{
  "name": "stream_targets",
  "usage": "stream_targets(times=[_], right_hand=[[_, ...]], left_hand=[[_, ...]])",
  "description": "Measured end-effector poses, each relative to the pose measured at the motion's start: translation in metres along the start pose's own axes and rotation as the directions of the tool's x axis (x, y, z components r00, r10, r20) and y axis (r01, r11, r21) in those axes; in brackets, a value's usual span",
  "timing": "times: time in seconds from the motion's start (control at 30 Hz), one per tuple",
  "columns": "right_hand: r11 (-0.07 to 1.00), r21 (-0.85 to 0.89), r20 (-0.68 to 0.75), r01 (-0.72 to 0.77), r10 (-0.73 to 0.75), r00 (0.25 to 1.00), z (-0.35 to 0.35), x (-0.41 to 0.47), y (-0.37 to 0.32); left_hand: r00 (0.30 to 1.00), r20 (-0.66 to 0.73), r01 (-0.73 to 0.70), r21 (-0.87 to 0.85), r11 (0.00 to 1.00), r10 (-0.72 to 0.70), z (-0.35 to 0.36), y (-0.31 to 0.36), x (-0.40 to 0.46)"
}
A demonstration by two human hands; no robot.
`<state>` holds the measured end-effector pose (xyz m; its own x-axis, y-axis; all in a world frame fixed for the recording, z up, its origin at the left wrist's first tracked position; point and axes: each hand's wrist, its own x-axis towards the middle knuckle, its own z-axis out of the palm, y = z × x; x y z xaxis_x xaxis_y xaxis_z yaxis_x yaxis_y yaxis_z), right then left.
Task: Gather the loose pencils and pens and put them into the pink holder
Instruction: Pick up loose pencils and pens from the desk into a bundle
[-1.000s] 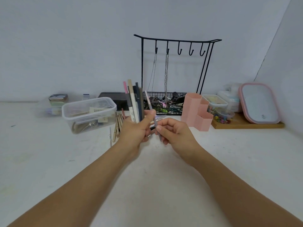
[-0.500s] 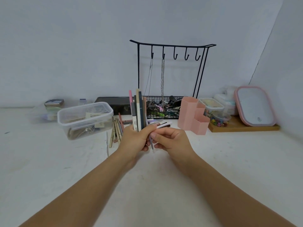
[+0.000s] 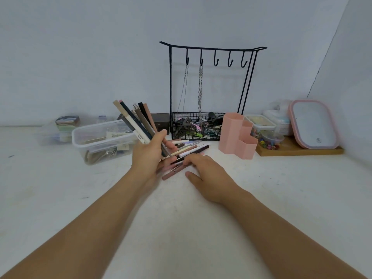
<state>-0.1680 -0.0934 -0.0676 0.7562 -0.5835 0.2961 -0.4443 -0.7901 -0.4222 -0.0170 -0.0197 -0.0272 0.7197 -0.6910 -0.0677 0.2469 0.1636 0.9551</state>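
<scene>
My left hand [image 3: 150, 156] is shut on a bundle of pencils and pens [image 3: 135, 120] that fans up and to the left above the table. Several loose pens and pencils [image 3: 190, 149] lie on the white table just beyond both hands. My right hand [image 3: 205, 174] rests palm down on the table with its fingers spread, fingertips touching the near pens; a pinkish-brown pen [image 3: 171, 174] lies beside its thumb. The pink holder [image 3: 235, 135], a stepped cluster of hexagonal cups, stands upright to the right of the loose pens.
A clear plastic box [image 3: 100, 140] sits at the left. A black wire jewellery rack [image 3: 209, 85] with a basket stands behind the pens. Small lidded tubs [image 3: 259, 124] and a pink-rimmed mirror [image 3: 314, 123] rest on a wooden tray [image 3: 298, 151] at the right.
My right hand let go near the bundle and dropped flat onto the loose pens on the table. The bundle in my left hand has tilted from upright to leaning left.
</scene>
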Motion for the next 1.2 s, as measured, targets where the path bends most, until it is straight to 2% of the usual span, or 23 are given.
stream_targets(times=[0.13, 0.43, 0.67, 0.7, 0.8, 0.93, 1.0, 1.07, 1.1, 1.2], right_hand=[[0.999, -0.015, -0.079, -0.036, 0.034, 0.996, -0.002, 0.003, 0.001], [1.0, -0.017, -0.017, -0.022, 0.022, 1.0, -0.008, 0.008, 0.01], [0.954, 0.283, -0.174, -0.099, 0.153, 0.973, -0.012, 0.006, 0.008], [0.926, 0.359, -0.175, -0.114, 0.187, 0.967, -0.012, 0.005, 0.006], [0.756, 0.648, -0.134, -0.09, 0.23, 0.964, -0.015, 0.005, -0.001], [0.644, 0.765, -0.145, -0.017, 0.198, 0.97, -0.019, 0.004, -0.012], [0.509, 0.861, -0.133, -0.018, 0.258, 0.957, -0.02, 0.002, -0.013], [0.326, 0.945, -0.061, -0.039, 0.291, 0.955, -0.023, 0.0, -0.012], [0.268, 0.962, -0.024, -0.058, 0.291, 0.957, -0.024, -0.001, -0.011], [0.227, 0.966, 0.062, -0.125, 0.267, 0.962, -0.027, -0.001, -0.009]], left_hand=[[1.0, -0.02, -0.012, -0.035, 0.999, 0.011, -0.001, -0.001, 0.003], [0.997, 0.068, -0.026, 0.004, 1.0, 0.026, 0.001, -0.008, 0.001], [0.993, 0.095, -0.079, 0.035, 0.996, 0.076, 0.002, -0.011, 0.002], [0.99, 0.119, -0.082, 0.04, 0.996, 0.077, 0.001, -0.011, 0.001], [0.965, 0.257, -0.087, 0.097, 0.992, 0.059, 0.003, -0.015, -0.004], [0.901, 0.435, -0.058, 0.133, 0.989, -0.006, 0.007, -0.02, -0.015], [0.87, 0.493, -0.076, 0.178, 0.981, -0.022, 0.007, -0.021, -0.017], [0.86, 0.51, -0.113, 0.24, 0.964, -0.026, 0.006, -0.023, -0.017], [0.865, 0.5, -0.123, 0.269, 0.955, -0.03, 0.006, -0.024, -0.017], [0.902, 0.431, -0.147, 0.299, 0.943, 0.004, 0.008, -0.03, -0.018]])
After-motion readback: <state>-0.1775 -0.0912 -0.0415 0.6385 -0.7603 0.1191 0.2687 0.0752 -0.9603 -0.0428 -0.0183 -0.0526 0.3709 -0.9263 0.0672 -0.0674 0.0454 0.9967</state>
